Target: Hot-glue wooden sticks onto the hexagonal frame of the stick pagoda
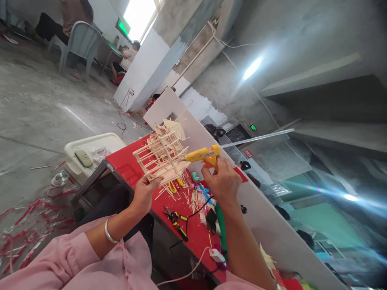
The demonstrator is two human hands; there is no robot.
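Note:
My left hand is closed on the near corner of a small house frame built of thin wooden sticks on a flat wooden base. In my right hand is a yellow hot glue gun, gripped by its handle. A long clear glue stick juts from the gun's back end. The gun's nozzle points left and meets or nearly meets the frame's right side; I cannot tell whether they touch. Below the frame, black-and-yellow pliers lie on the red tabletop.
Loose wooden sticks and yellow-handled scissors lie on the table. A black cable crosses it. A white partition runs along the right edge. Left stand a cream bin and a grey chair; people sit farther back.

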